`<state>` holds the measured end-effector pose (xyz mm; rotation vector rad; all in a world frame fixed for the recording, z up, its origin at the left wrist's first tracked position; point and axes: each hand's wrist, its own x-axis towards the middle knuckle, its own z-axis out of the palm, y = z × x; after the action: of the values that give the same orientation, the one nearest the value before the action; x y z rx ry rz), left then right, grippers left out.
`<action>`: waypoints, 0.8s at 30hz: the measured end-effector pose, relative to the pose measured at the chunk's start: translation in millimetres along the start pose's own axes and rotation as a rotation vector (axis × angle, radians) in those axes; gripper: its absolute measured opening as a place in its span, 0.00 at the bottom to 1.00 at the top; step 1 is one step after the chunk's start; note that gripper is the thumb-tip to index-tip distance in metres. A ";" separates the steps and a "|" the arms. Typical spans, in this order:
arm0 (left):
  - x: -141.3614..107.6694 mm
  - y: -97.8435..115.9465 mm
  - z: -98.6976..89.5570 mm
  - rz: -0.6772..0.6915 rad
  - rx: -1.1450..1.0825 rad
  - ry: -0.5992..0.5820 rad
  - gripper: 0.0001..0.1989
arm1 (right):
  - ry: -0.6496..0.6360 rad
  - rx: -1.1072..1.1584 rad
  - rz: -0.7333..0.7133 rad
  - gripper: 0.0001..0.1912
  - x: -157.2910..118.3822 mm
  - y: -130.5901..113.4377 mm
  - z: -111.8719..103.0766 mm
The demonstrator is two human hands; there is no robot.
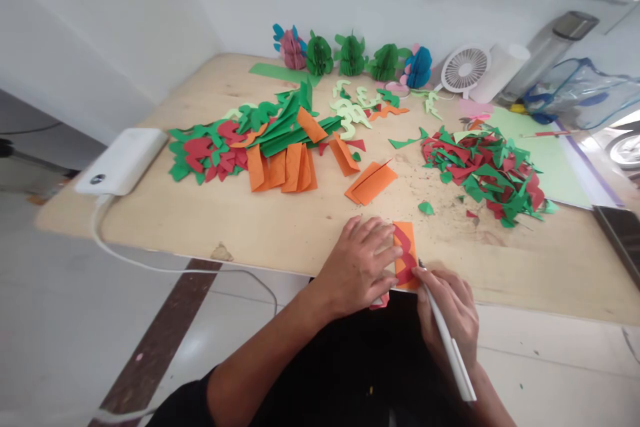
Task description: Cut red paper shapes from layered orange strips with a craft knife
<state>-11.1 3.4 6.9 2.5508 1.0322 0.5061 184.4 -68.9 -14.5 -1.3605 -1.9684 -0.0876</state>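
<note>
My left hand [363,263] lies with its fingers spread at the table's front edge, fingertips touching a red curvy cutout [404,247]. That cutout rests on an orange paper rectangle [409,230]. In my right hand [450,310] is a white pen [450,340], its dark tip beside the orange paper's right edge. Beneath my left hand a small pinkish-red piece [380,301] shows at the table edge. Folded orange papers [371,182] lie just beyond my hands, with more [283,169] to their left.
Red and green scraps [487,170] are heaped at right, cut pieces [215,149] at left. Paper figures [351,55], a fan [465,70] and a bottle [550,53] stand along the back. A power bank [123,160] with a cable sits left; a phone [623,233] lies right.
</note>
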 end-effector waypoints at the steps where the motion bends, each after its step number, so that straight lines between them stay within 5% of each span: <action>1: -0.9 -1.2 -0.9 0.009 -0.002 -0.002 0.18 | 0.000 0.000 -0.005 0.21 -0.3 0.1 0.2; 24: -0.2 -19.4 -9.4 0.094 -0.117 -0.125 0.22 | -0.022 -0.007 -0.028 0.20 -0.8 -0.5 0.3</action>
<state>-26.8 18.0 6.6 2.5005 0.8177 0.4131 184.0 -69.6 -15.0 -1.3444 -2.0073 -0.0927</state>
